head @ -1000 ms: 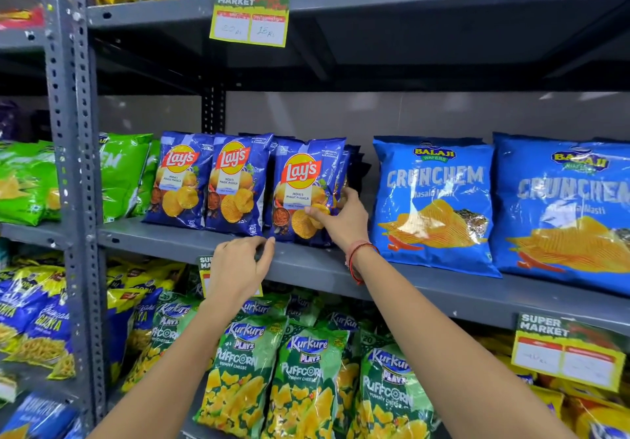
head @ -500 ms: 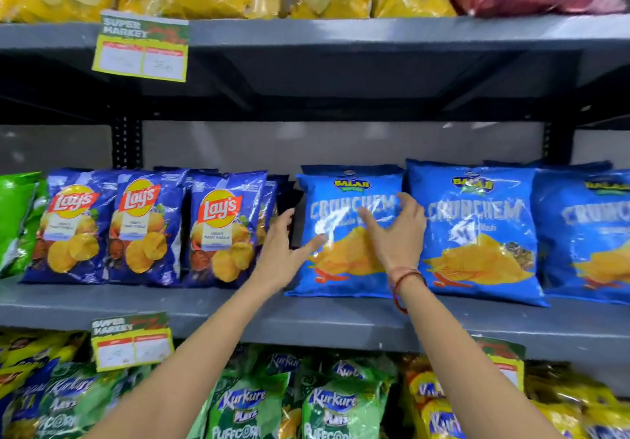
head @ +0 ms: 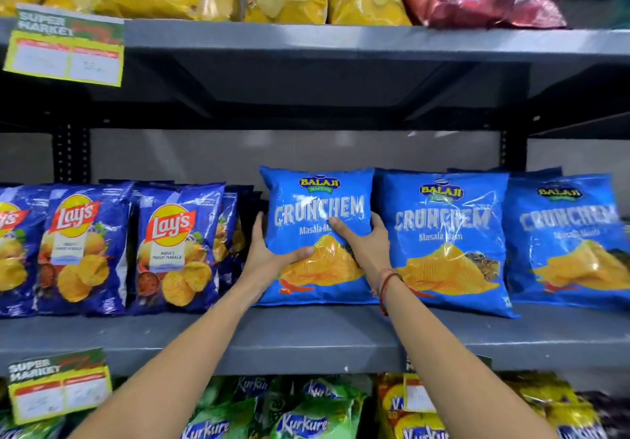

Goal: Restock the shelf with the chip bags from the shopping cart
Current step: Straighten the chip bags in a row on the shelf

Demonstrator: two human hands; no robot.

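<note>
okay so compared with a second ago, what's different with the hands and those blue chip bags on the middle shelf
Both hands left the Lay's bags and moved right to the leftmost Crunchem bag. The left hand now grips its left edge and the right hand its right edge; half a second ago they only lay open against it. The other Crunchem bags and the middle shelf look unchanged.

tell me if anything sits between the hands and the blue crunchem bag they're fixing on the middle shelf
Nothing visible does. The left hand and the right hand are already pressed against the Crunchem bag, one on each side, and it stands on the middle shelf between the Lay's bags and the next Crunchem bag.
</note>
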